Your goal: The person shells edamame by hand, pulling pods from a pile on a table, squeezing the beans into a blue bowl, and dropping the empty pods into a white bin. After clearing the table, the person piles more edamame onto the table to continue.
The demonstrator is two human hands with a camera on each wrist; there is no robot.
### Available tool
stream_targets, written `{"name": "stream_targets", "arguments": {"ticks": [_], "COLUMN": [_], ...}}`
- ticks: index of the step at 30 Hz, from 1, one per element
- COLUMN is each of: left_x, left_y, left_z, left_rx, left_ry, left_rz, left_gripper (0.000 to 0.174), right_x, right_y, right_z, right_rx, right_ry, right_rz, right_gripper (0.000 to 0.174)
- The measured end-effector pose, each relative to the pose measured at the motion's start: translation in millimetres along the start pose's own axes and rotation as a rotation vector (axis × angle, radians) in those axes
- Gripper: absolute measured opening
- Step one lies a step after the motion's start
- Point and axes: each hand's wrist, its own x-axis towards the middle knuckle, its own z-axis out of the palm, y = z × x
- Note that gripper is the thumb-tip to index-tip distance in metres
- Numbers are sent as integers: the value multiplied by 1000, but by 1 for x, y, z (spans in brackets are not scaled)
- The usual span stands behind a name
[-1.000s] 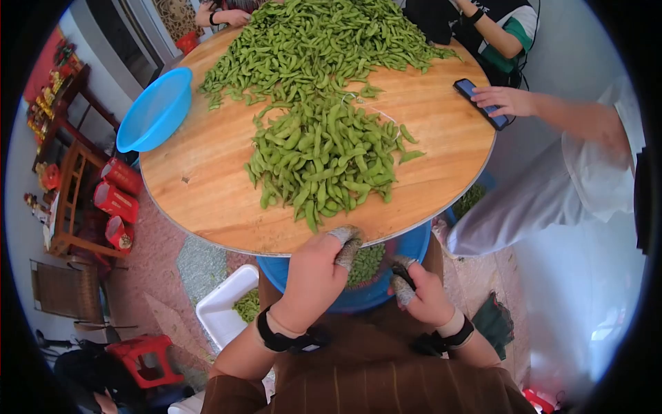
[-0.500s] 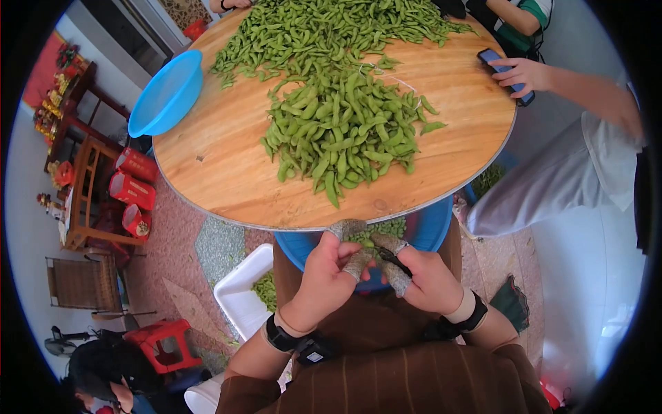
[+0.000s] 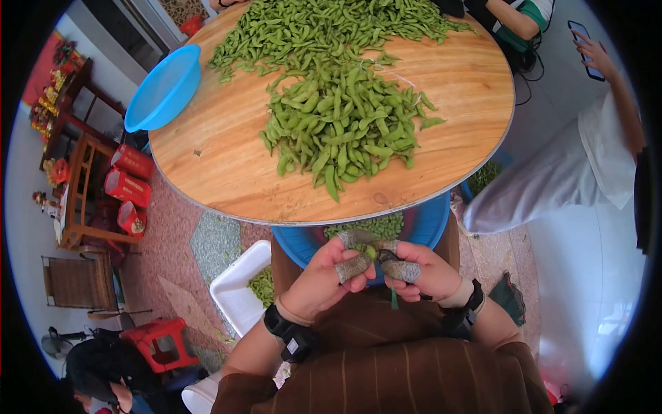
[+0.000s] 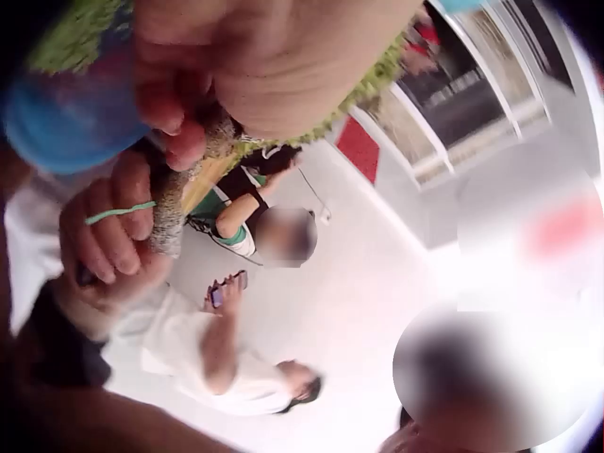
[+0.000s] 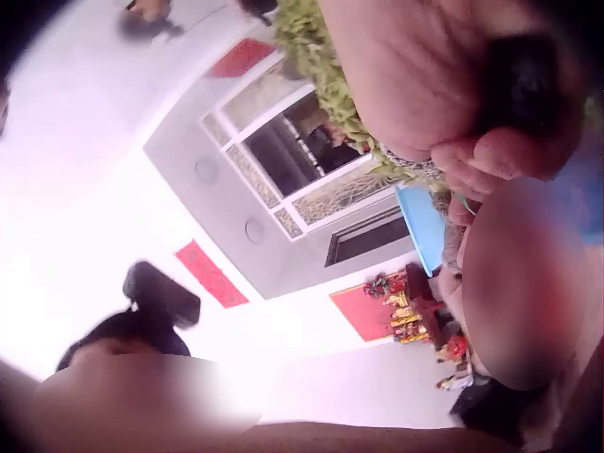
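Note:
Both hands meet just below the table's near edge, thumbs and forefingers wrapped in grey finger covers. My left hand [image 3: 321, 276] pinches a green soybean pod [image 3: 372, 252] at its fingertips. My right hand [image 3: 434, 272] grips a small dark tool [image 3: 387, 256], mostly hidden by the fingers, and its fingertips are right at the pod. A green cord [image 3: 394, 298] hangs from the right hand; in the left wrist view the cord [image 4: 121, 211] crosses its fingers. Beneath the hands, a blue basin [image 3: 288, 246] holds green shelled beans [image 3: 379, 225].
A pile of soybean pods [image 3: 345, 131] lies on the round wooden table [image 3: 214, 172], with a larger heap [image 3: 331, 34] behind. A blue plastic bowl [image 3: 162, 90] leans at the left rim. On the floor stands a white tub [image 3: 231, 283]. At right, a person holds a phone [image 3: 586, 52].
The hands were apart, then came together under the table edge, where a pod shows between the fingertips. The person at right has lifted the phone away from the table.

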Motion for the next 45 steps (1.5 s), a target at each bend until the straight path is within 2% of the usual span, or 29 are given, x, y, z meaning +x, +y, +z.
{"name": "stream_targets", "arguments": {"ticks": [1, 3, 5, 6, 8, 9, 10, 11, 13, 14, 16, 19, 23, 25, 26, 28, 30, 32, 33, 35, 36, 37, 38, 39, 40, 41, 42, 44, 45], "left_x": [2, 2, 5, 6, 9, 10, 11, 11, 12, 14, 15, 21, 25, 23, 23, 24, 23, 25, 26, 26, 26, 26, 27, 29, 32, 35, 37, 41, 45], "left_y": [-5, -17, -26, -30, -32, -31, -31, -31, -34, -35, -35, -38, -35, -30, -28, -27, -21, -13, -10, -9, -9, -9, -15, -27, -34, -38, -42, -46, -45], "left_z": [-4, -10, -18, -22, -27, -28, -28, -28, -25, -21, -10, -13, -19, -21, -24, -30, -33, -36, -37, -38, -38, -38, -41, -46, -48, -48, -46, -46, -45], "left_rx": [-282, -408, -537, -529, -520, -348, -175, -173, 83, 86, 243, 262, 290, 417, 419, 1051, 1043, 1022, 1011, 999, 445, -112, -111, -348, -584, -584, -698, -822, -672], "left_ry": [-92, -117, -140, -108, -75, 22, 118, 119, 219, 219, 315, 304, 289, 285, 285, 234, 190, 114, 77, 42, 17, -10, -10, -113, -217, -218, -242, -264, -29], "left_rz": [-55, -76, -97, -117, -139, -134, -129, -130, -36, -40, 122, 193, 169, -22, -24, 326, 281, 204, 169, 135, -44, -214, -214, -207, -199, -201, -236, -272, -343], "left_gripper": [30, 32, 34, 33, 32, 31, 29, 29, 28, 28, 28, 26, 19, 11, 11, 9, 9, 9, 10, 11, 13, 16, 16, 17, 19, 19, 19, 19, 19], "right_x": [1, 6, 11, 13, 17, 19, 20, 21, 25, 27, 31, 35, 36, 36, 36, 35, 35, 37, 37, 34, 34, 34, 34, 34, 35, 37, 42, 52, 50], "right_y": [1, 8, 22, 24, 26, 26, 26, 25, 29, 31, 35, 37, 34, 33, 32, 28, 29, 35, 31, 22, 21, 19, 18, 19, 22, 27, 35, 55, 60], "right_z": [-2, -6, -12, -11, -9, -10, -10, -11, -12, -13, -10, -4, -3, -5, -7, -11, -15, -23, -23, -22, -21, -20, -20, -22, -25, -29, -34, -47, -50], "right_rx": [53, 109, -136, -133, -722, -719, -542, -363, -302, -245, -265, -313, -405, -417, -432, -450, -466, -811, -812, -487, -488, -273, -59, -59, 94, 248, 250, -1044, -1043], "right_ry": [4, 9, 2, 3, 179, 178, 175, 169, 188, 205, 240, 299, 320, 320, 317, 289, 264, 256, 256, 186, 186, 134, 82, 83, 63, 42, 44, 321, 319], "right_rz": [45, 95, -130, -125, -398, -397, -198, -1, 18, 40, -5, -80, -142, -131, -116, -116, -115, -319, -320, -55, -55, -33, -12, -14, 30, 73, 74, -736, -726], "right_gripper": [21, 19, 16, 16, 14, 14, 13, 12, 13, 17, 15, 19, 34, 36, 37, 37, 38, 47, 47, 44, 44, 43, 42, 42, 44, 47, 47, 49, 49]}}
